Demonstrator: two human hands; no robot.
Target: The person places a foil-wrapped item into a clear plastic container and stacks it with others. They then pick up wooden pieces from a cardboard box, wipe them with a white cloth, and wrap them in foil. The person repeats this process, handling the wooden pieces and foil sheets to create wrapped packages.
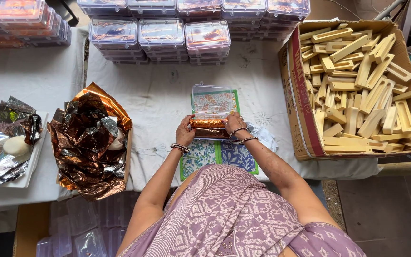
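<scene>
Head view: copper foil-wrapped bar (208,123) gripped at both ends, left hand (184,131) and right hand (234,124) clenched on it, held over open clear plastic box (213,101) at table middle. Crumpled copper foil heap (87,138) seen left, well apart. Cardboard carton (302,119) of wooden pieces (357,81) seen right.
</scene>
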